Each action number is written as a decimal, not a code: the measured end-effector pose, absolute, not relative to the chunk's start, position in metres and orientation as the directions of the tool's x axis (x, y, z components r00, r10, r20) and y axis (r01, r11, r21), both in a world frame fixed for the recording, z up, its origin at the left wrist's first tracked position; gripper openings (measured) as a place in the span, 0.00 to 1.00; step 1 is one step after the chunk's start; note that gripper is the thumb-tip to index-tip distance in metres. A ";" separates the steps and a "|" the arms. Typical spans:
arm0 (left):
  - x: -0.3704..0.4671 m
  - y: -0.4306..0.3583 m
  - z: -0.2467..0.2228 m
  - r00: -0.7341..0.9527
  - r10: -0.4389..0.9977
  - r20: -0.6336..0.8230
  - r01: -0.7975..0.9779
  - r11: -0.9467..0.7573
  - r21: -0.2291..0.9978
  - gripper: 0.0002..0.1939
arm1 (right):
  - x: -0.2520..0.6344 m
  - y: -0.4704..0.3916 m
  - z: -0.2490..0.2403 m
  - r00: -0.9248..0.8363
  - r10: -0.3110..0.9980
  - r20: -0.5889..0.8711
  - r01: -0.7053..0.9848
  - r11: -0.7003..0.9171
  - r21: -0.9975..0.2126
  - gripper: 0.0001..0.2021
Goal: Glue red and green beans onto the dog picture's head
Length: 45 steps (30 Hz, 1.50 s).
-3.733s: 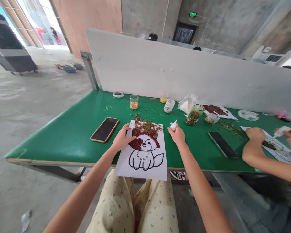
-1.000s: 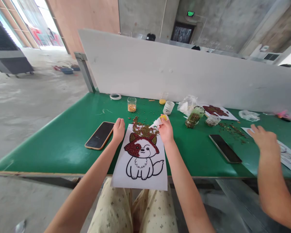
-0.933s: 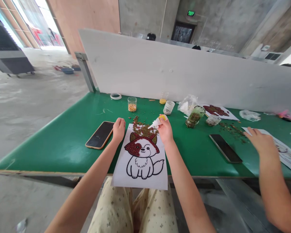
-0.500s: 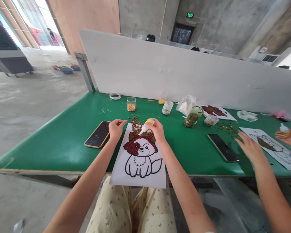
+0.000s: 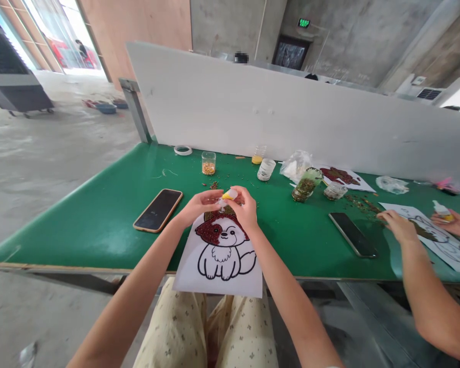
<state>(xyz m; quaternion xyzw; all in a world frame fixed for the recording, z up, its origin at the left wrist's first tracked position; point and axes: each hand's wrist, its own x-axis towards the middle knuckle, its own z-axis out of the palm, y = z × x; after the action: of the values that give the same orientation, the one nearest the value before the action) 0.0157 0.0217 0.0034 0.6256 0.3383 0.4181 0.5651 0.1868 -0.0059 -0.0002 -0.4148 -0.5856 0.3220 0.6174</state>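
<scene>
**A small white bottle (image 5: 230,194) between two hands, over an animal drawing (image 5: 223,255)**

At the bottom centre, pale patterned trousers (image 5: 168,327) show beneath the drawing's near end, which overhangs the edge of a green table (image 5: 95,214). Dark red fill covers part of the animal's head. Above that head, near the middle of the frame, the right hand (image 5: 247,208) pinches the tilted bottle between thumb and fingers. The left hand (image 5: 200,206) curves its fingers around the bottle's lower-left end; whether they press on it I cannot tell.

An orange-edged phone (image 5: 158,210) lies left of the hands, a dark phone (image 5: 352,234) well to their right. At the right edge, a co-worker's hand (image 5: 444,217) grips another bottle (image 5: 443,210) beside a second drawing (image 5: 450,250). Farther back stand a cup of yellow grains (image 5: 209,167) and a tilted green jar (image 5: 306,185), before a long white panel (image 5: 291,112).
</scene>
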 end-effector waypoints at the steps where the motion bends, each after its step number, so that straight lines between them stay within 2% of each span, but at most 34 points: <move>1: 0.018 0.020 0.002 0.481 0.867 0.131 -0.054 -0.120 0.991 0.29 | 0.186 -0.006 0.000 0.096 0.875 0.475 0.107 0.465 -0.879 0.15; 3: 0.023 0.021 -0.002 0.510 0.851 0.125 -0.029 -0.128 0.991 0.24 | 0.185 -0.007 0.000 0.075 0.858 0.508 0.142 0.495 -0.857 0.15; 9: 0.022 0.026 -0.005 0.414 0.890 0.192 0.075 -0.244 0.967 0.16 | 0.184 -0.006 0.001 -0.031 0.870 0.492 0.124 0.492 -0.862 0.16; 12: 0.018 0.022 0.004 0.394 0.907 0.148 -0.001 -0.160 0.987 0.15 | 0.183 -0.007 0.003 -0.092 0.881 0.464 0.090 0.472 -0.877 0.15; 15: 0.017 0.018 0.011 0.395 0.914 0.089 -0.047 -0.076 0.996 0.18 | 0.182 -0.007 0.004 -0.132 0.891 0.434 0.026 0.441 -0.897 0.13; 18: 0.019 0.016 0.012 0.397 0.914 0.083 -0.046 -0.071 0.996 0.20 | 0.183 -0.006 0.005 -0.141 0.906 0.398 -0.014 0.400 -0.916 0.11; 22: 0.020 0.017 0.008 0.417 0.904 0.091 -0.033 -0.086 0.996 0.17 | 0.185 -0.005 0.007 -0.140 0.926 0.351 -0.065 0.345 -0.936 0.10; 25: 0.020 0.018 0.007 0.410 0.905 0.115 -0.007 -0.123 0.992 0.16 | 0.183 -0.005 0.006 -0.228 0.925 0.304 -0.125 0.282 -0.951 0.13; 28: 0.018 0.019 0.005 0.399 0.909 0.119 0.077 -0.162 0.984 0.16 | 0.177 -0.006 0.001 -0.340 0.914 0.223 -0.137 0.187 -0.973 0.21; 30: 0.017 0.019 0.004 0.407 0.907 0.104 0.116 -0.165 0.979 0.17 | 0.173 -0.006 -0.001 -0.340 0.918 0.204 -0.121 0.173 -0.978 0.24; 39: 0.017 0.017 0.009 0.442 0.891 0.101 0.099 -0.161 0.982 0.16 | 0.174 -0.008 -0.003 -0.347 0.915 0.207 -0.084 0.190 -0.978 0.18; 45: 0.015 0.018 0.009 0.433 0.896 0.095 0.141 -0.171 0.975 0.14 | 0.167 -0.007 -0.004 -0.292 0.942 0.163 -0.173 0.115 -0.978 0.15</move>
<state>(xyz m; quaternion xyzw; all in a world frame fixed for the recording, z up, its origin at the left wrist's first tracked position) 0.0154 0.0184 0.0095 0.6717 0.3860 0.3666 0.5152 0.1674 -0.0074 -0.0042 -0.3404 -0.5652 0.5714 0.4880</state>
